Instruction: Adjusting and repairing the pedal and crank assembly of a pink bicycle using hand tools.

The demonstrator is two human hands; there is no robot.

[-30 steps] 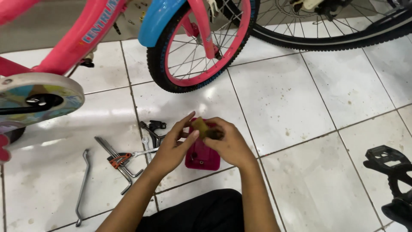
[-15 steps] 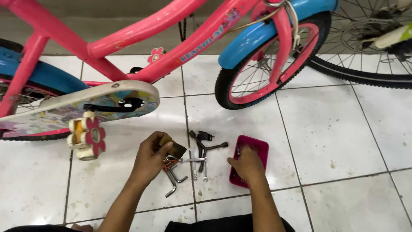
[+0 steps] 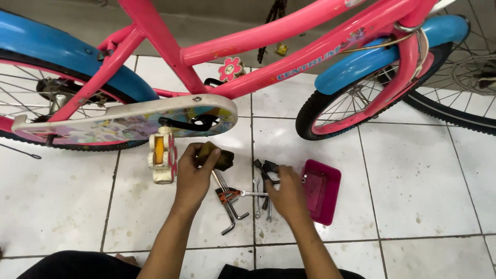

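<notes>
Beside the pedal (image 3: pixel 162 157), dark block (image 3: pixel 216 156) in left hand (image 3: pixel 194 178)

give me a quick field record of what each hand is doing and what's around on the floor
left hand: holds a small dark block beside the pedal
right hand: rests on black metal parts among the tools
tools: hex keys and a wrench, on the tile floor
tray: pink, right of the right hand
bicycle: pink frame, blue mudguards
</notes>
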